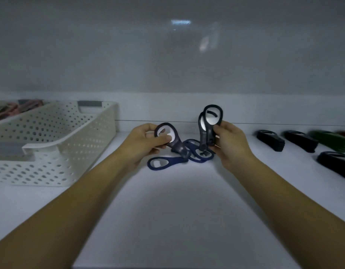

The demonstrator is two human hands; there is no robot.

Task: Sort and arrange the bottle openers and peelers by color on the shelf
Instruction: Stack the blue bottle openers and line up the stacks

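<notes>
Two dark blue bottle openers [206, 133] stand upright, loops at twelve o'clock, pinched by their handles between the thumb and fingers of the right hand [232, 146]. A third navy opener [177, 147] lies tilted in the left hand [142, 144], whose thumb presses its loop against curled fingers. Just below both hands, on the white shelf [177, 210], more loose blue openers [173, 160] lie overlapping. The step in hand looks like gathering the blues into one stack. It would go best by laying the left hand's opener against the right-hand pair, loops matched and handles aligned, and then adding the loose ones the same way round. At three o'clock, well apart, black opener stacks [270, 140] lie in rows, with a blurred green stack [331, 141] beyond. The blue bundle ought to land parallel beside them, not touching. At nine o'clock sits a perforated white basket [51, 144], with mixed coloured items [10, 110] behind it, too blurred to name.
</notes>
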